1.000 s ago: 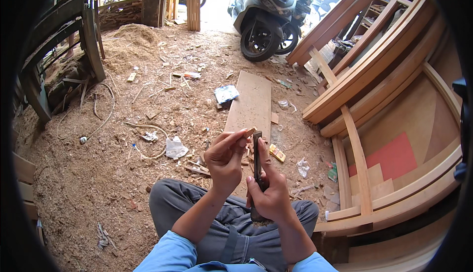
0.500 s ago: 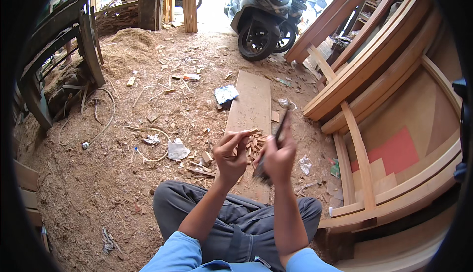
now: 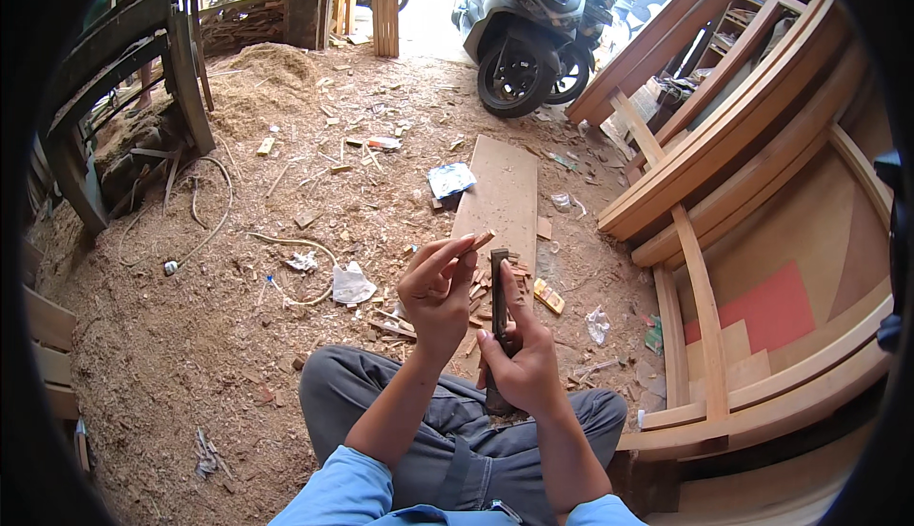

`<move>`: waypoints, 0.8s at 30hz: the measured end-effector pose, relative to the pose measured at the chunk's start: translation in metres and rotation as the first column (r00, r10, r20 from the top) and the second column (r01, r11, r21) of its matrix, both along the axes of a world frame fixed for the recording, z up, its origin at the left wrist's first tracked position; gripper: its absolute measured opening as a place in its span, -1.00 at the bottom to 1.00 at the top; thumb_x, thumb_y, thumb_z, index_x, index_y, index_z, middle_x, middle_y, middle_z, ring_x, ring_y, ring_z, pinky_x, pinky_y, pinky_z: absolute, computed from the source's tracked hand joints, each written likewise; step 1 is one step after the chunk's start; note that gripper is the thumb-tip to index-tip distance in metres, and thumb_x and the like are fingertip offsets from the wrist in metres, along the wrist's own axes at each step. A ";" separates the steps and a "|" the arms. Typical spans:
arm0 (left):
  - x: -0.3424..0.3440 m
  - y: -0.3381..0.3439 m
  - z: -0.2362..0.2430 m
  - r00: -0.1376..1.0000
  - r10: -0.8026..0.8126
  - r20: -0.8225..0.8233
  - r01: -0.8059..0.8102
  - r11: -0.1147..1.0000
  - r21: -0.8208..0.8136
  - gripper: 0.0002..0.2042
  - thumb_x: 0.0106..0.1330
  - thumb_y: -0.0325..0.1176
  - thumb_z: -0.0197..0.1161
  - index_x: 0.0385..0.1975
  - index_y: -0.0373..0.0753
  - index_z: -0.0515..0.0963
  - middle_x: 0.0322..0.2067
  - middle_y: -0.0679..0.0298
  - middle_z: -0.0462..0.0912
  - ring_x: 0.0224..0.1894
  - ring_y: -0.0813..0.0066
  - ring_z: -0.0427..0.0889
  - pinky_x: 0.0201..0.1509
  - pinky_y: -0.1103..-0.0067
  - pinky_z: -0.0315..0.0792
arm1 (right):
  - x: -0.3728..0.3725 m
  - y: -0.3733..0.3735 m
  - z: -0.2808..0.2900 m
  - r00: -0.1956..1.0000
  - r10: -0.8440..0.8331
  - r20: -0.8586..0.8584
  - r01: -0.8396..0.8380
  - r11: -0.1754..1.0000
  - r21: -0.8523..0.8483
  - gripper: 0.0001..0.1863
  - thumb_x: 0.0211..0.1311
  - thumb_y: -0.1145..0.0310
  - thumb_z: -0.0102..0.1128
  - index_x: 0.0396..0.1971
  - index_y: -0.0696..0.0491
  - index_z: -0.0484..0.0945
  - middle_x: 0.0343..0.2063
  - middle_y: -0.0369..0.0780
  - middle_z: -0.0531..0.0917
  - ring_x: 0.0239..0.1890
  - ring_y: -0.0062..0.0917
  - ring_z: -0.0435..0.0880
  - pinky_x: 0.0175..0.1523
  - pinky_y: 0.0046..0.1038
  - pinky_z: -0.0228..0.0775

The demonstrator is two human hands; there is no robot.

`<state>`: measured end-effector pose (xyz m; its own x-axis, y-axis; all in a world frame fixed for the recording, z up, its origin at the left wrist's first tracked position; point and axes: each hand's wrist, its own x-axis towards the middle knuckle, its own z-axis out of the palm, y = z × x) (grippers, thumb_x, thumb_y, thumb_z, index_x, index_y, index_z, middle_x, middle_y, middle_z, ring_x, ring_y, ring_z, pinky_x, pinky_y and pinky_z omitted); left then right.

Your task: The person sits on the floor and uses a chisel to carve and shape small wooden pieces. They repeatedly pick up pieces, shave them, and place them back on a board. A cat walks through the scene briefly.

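Observation:
My left hand is raised over my lap and pinches a small sliver of wood between thumb and fingertips. Beside it, my right hand grips a long, dark, flat tool, held nearly upright with one finger stretched along it. The tool's exact kind I cannot make out. Beneath both hands lies a heap of small wood pieces, partly hidden by the hands and tool. It rests at the near end of a flat wooden board on the ground.
Sawdust and scraps cover the floor. Right of the board lies a yellow packet; left of it, a blue-white wrapper. Wooden frames lean at right. A motorbike stands ahead. A pale cord lies at left.
The dark tool has swung from a slant to nearly upright and come down toward my lap. My left hand has shifted slightly left and up, still pinching the sliver. The yellow packet has come into view.

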<state>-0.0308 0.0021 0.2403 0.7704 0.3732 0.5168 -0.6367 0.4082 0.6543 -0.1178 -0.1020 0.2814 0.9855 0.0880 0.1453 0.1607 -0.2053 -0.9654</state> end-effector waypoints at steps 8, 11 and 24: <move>-0.007 0.005 0.003 0.988 0.109 0.114 -0.127 0.979 0.160 -0.75 0.25 -0.69 0.29 -0.08 -0.38 0.66 -0.17 0.20 0.62 -0.26 0.61 0.59 -0.26 0.71 0.46 | -0.002 0.008 0.014 0.999 0.013 0.031 -0.012 0.999 -0.051 -0.19 0.21 0.64 0.00 0.49 -0.01 0.03 -0.59 -0.22 0.67 -0.68 -0.67 0.60 -0.54 -0.53 0.46; -0.004 0.005 0.003 0.976 0.154 0.153 -0.180 0.968 0.175 -0.74 0.22 -0.70 0.30 -0.10 -0.36 0.68 -0.28 0.22 0.64 -0.33 0.59 0.58 -0.27 0.70 0.44 | 0.000 0.004 0.009 0.999 -0.002 0.042 0.005 0.998 -0.058 -0.20 0.20 0.64 -0.01 0.48 -0.01 0.07 -0.58 -0.21 0.68 -0.69 -0.66 0.59 -0.54 -0.52 0.46; 0.012 0.002 -0.016 0.993 0.116 0.031 -0.119 0.925 0.360 -0.81 0.28 -0.65 0.27 -0.16 -0.34 0.70 -0.35 0.20 0.66 -0.31 0.55 0.65 -0.25 0.64 0.56 | 0.083 -0.053 0.010 0.820 -0.558 0.125 0.535 0.826 0.178 -0.21 0.30 0.62 -0.06 0.50 -0.12 -0.04 -0.68 -0.32 0.47 -0.75 -0.61 0.51 -0.67 -0.48 0.53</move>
<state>-0.0186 0.0045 0.2243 0.7272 0.2479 0.6401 -0.6721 0.0676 0.7373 -0.0344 -0.1547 0.2913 0.8261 -0.4888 0.2805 0.2175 -0.1827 -0.9588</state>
